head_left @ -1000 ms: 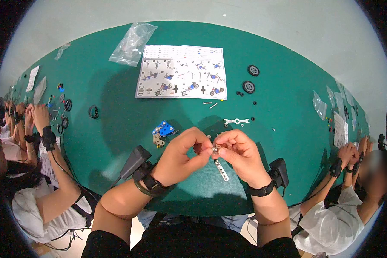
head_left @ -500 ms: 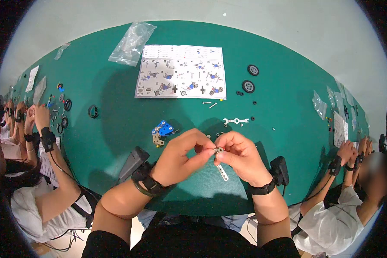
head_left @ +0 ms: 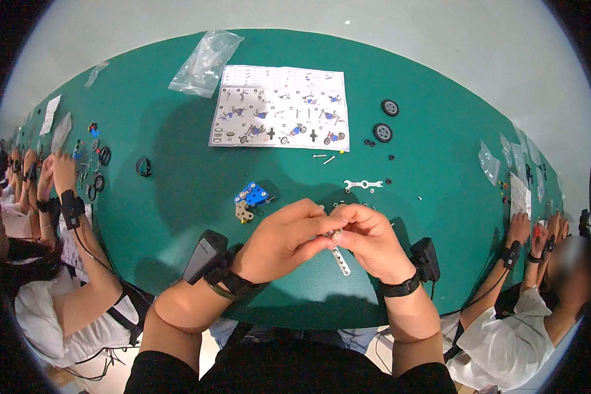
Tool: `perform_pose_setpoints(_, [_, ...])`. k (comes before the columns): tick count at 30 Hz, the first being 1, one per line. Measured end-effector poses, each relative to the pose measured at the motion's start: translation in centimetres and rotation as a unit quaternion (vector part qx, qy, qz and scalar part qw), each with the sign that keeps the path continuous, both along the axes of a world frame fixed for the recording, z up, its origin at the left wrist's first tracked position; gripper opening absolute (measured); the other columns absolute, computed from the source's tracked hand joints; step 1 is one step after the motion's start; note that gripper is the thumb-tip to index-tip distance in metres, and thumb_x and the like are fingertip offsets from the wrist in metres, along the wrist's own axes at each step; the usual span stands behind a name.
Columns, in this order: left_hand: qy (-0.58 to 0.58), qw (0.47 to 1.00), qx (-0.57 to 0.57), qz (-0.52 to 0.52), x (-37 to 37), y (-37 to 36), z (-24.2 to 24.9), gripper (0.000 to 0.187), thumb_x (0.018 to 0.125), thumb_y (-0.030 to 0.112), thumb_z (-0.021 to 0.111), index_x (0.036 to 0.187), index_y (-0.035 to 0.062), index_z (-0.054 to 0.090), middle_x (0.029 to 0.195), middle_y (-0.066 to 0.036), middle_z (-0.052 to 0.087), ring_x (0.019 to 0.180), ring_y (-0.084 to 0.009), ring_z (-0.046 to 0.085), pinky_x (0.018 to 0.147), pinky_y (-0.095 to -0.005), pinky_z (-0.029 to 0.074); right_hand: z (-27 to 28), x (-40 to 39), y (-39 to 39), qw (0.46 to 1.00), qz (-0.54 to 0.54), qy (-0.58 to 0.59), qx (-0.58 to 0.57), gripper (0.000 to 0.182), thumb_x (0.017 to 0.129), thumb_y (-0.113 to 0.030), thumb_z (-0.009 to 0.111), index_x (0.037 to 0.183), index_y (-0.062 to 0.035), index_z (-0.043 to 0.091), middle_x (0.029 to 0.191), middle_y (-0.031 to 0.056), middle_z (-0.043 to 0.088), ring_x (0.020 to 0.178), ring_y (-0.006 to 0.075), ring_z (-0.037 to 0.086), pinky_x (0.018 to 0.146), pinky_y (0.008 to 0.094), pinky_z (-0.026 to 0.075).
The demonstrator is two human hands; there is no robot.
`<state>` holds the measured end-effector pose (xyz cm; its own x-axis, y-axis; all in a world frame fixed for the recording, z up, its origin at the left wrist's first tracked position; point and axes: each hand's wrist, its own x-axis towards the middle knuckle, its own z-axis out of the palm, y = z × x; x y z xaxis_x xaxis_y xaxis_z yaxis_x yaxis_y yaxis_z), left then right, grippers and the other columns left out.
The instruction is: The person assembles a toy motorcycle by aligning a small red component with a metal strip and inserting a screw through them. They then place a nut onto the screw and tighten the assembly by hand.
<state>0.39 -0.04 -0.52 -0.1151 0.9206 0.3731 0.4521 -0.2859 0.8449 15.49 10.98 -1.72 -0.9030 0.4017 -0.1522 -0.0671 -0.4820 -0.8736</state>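
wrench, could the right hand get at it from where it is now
Probably yes: the wrench lies flat on bare table just beyond the right hand, nothing between. But that hand's grip is on the metal strip.

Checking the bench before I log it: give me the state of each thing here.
left hand: pinching the strip's top end
right hand: pinching the same end
metal strip: held, hanging down
instruction sheet: flat, unfolded
blue plate assembly: lying on table
flat wrench: lying loose
two wheels: lying flat
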Motion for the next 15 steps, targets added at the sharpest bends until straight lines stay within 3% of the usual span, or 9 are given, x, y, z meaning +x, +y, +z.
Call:
perform_pose_setpoints(8, [0.059,0.998,0.005,-0.027,-1.0,-0.2,-0.3,0.037,0.07,0.006,0.068,0.105,0.0107,0.059,0.085,-0.01,0.053,0.077,-0.0271,0.055,0.065,-0.0333,0.046,0.4,0.2,0.4,0.997,0.044,-0.051,-0.041,0.012,0.082,-0.004,0.06,0.093,0.0005,0.058,0.088,0.0075,0.06,0.079,0.014,0.059,0.071,0.0258,0.049])
perform_pose_setpoints(15, [0.047,0.999,0.018,-0.004,-1.0,0.1,-0.5,0.034,0.07,0.004,0.067,0.103,0.0083,0.059,0.083,-0.009,0.055,0.073,-0.0267,0.055,0.063,-0.0328,0.046,0.6,0.0,0.0,0.995,-0.002,-0.097,0.015,0.014,0.084,-0.006,0.058,0.095,0.0027,0.06,0.088,0.0086,0.062,0.075,0.0143,0.06,0.07,0.0258,0.05])
